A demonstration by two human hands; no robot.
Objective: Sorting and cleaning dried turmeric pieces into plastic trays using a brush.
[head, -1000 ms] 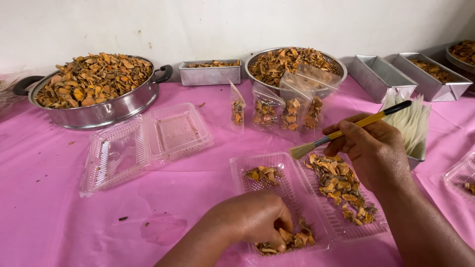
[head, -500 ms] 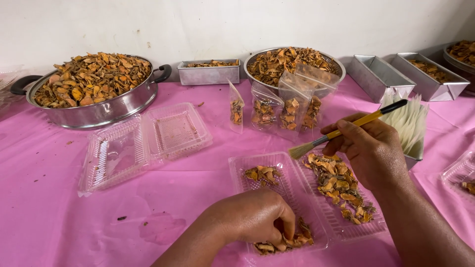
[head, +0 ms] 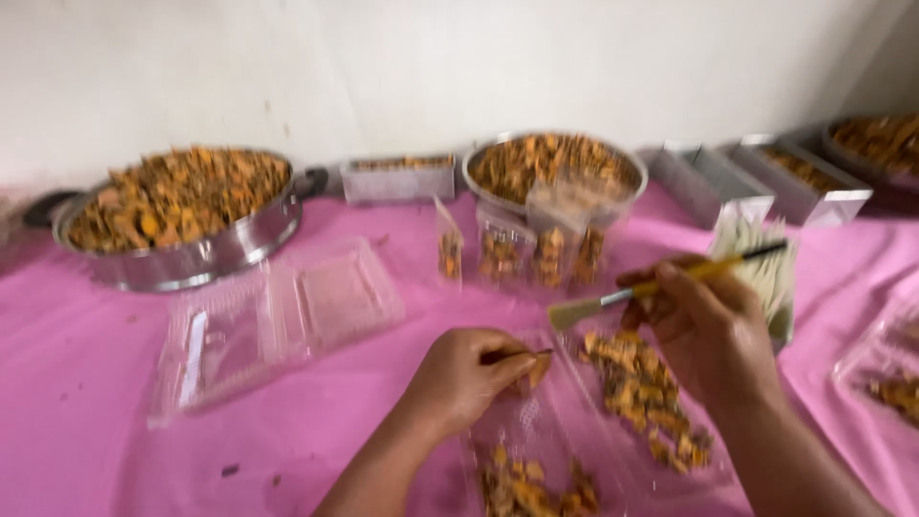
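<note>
The picture is blurred by motion. My left hand pinches a small orange-brown piece of food over the far end of an open clear plastic clamshell box. More orange pieces lie at the box's near end, and its other half holds a row of pieces. My right hand grips a yellow-handled brush with a flat pale head pointing left, above the box.
An empty open clamshell box lies to the left on the pink tablecloth. Two metal pans of orange pieces, small filled bags, metal trays and a holder of pale sticks stand behind.
My left hand has lifted from the near end of the box to its far end with a piece between the fingers. The view has tilted and blurred. The right hand holds the brush as before.
</note>
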